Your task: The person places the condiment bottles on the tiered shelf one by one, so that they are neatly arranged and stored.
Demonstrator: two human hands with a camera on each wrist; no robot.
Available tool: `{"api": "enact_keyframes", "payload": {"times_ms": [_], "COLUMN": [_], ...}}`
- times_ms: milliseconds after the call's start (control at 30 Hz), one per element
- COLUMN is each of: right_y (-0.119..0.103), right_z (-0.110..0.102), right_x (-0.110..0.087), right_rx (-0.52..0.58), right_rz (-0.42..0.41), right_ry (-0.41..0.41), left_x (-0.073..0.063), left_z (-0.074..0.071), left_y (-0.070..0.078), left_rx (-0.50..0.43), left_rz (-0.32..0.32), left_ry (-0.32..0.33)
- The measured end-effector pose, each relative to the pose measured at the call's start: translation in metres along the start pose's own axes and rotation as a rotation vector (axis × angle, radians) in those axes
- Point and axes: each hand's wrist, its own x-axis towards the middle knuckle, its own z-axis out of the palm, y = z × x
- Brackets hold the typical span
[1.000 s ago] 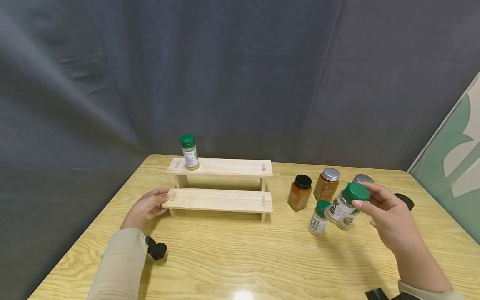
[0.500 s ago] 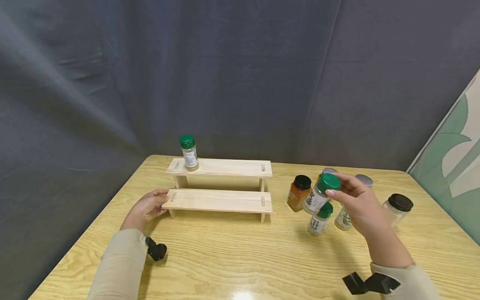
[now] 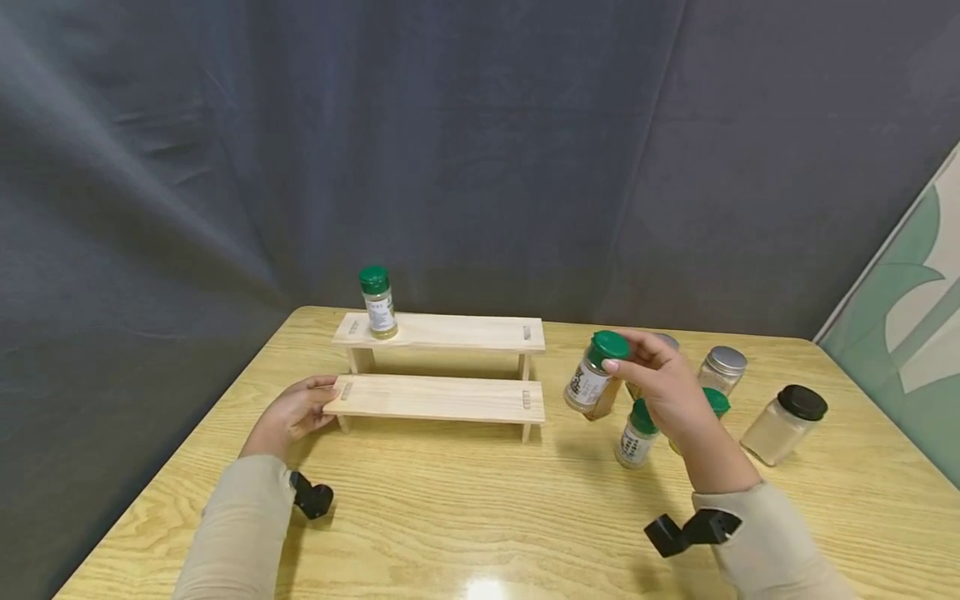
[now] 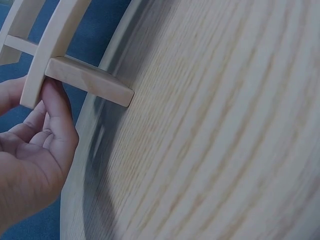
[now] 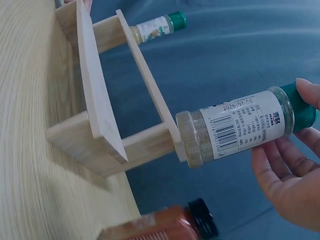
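Dark curtain (image 3: pixel 465 167) behind a wood-grained table (image 3: pixel 450 508): we see the left hand (image 3: pixel 298 408) pinching the lower shelf (image 3: pixel 435 397) at its left end, the right hand (image 3: pixel 658 379), fingers clamped on a green-lidded jar (image 3: pixel 587 385), holding it tilted above the table, beyond the shelf's right edge

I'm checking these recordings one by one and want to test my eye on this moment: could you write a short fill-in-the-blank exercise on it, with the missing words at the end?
1. The held jar, in the right hand, is capped in the colour ____.
2. Of the upper shelf and the lower shelf, the left hand grips the ____ one.
3. In the head view, the shelf jar stands nearer the upper shelf's ____ end.
4. The rightmost jar there is capped in the colour ____.

Missing words: green; lower; left; black.
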Motion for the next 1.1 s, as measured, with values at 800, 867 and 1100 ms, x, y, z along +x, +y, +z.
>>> {"api": "enact_keyframes", "payload": {"times_ms": [800, 867, 1100], "right_y": [0.006, 0.006, 0.005], "right_z": [0.054, 0.058, 0.073], "right_x": [0.054, 0.058, 0.071], "right_rx": [0.109, 0.112, 0.122], "right_rz": [0.101, 0.095, 0.089], "right_ry": [0.050, 0.035, -0.024], "left_x": [-0.001, -0.001, -0.003], "left_z": [0.000, 0.001, 0.001], "left_y": [0.000, 0.001, 0.004], "left_rx": [-0.024, -0.010, -0.003], "left_rz": [0.008, 0.009, -0.004], "left_ry": [-0.006, -0.005, -0.009]}}
